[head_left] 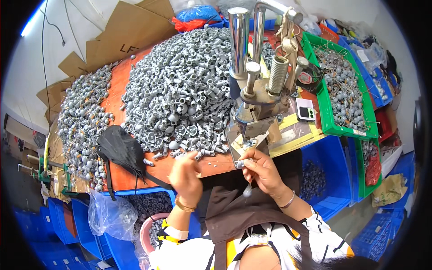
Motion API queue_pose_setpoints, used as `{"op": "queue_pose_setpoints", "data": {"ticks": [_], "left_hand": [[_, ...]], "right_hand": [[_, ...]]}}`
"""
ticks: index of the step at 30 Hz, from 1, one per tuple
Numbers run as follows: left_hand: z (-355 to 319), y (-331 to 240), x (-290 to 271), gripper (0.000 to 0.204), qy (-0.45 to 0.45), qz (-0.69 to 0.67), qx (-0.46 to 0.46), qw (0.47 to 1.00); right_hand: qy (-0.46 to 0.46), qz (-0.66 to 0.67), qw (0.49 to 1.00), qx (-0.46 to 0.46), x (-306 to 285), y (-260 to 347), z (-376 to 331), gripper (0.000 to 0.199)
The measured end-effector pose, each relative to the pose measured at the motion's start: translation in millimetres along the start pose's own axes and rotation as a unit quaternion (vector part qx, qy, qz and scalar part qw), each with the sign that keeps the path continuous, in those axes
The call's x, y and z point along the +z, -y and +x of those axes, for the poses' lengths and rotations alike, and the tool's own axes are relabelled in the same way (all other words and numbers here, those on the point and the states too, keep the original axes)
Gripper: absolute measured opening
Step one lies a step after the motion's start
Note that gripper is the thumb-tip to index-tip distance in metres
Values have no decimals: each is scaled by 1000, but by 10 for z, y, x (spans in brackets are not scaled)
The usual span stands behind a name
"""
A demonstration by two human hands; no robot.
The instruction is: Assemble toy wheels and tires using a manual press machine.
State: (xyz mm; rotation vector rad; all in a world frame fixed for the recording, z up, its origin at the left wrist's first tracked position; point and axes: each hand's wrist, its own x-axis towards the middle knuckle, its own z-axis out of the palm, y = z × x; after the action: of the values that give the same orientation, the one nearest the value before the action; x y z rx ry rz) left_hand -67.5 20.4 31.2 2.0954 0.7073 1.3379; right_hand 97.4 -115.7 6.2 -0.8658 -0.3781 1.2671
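My right hand (265, 173) pinches a small grey plastic fitting (240, 164) between thumb and fingertips, just in front of the hand press (258, 108). Below those fingers a blurred grey ball-ended piece (247, 191) shows against the brown apron; whether the same hand holds it I cannot make out. To the left, my left hand (185, 177) is raised at the table's front edge, its fingers smeared by motion. Beyond it rises a large heap of grey plastic fittings (180, 85) on the orange-red tabletop (118, 90).
Ball-ended grey pieces (85, 112) lie in a long pile at the far left, beside a black bag (120, 146). At right stand a green crate (323, 108) of similar pieces and a phone-like device (306, 110). Blue bins (333, 175) sit below the table's edge.
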Motion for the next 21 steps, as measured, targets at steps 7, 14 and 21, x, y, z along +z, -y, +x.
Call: {"op": "queue_pose_setpoints", "data": {"ticks": [7, 14, 21], "left_hand": [[148, -165, 69, 30, 78, 337, 98, 933], [-111, -311, 523, 31, 269, -47, -55, 961], [-78, -7, 911, 25, 206, -23, -99, 973]], "right_hand": [[-18, -151, 988, -32, -76, 4, 42, 8], [-26, -175, 973, -146, -104, -7, 29, 21], [-166, -579, 730, -324, -322, 21, 233, 30]]}}
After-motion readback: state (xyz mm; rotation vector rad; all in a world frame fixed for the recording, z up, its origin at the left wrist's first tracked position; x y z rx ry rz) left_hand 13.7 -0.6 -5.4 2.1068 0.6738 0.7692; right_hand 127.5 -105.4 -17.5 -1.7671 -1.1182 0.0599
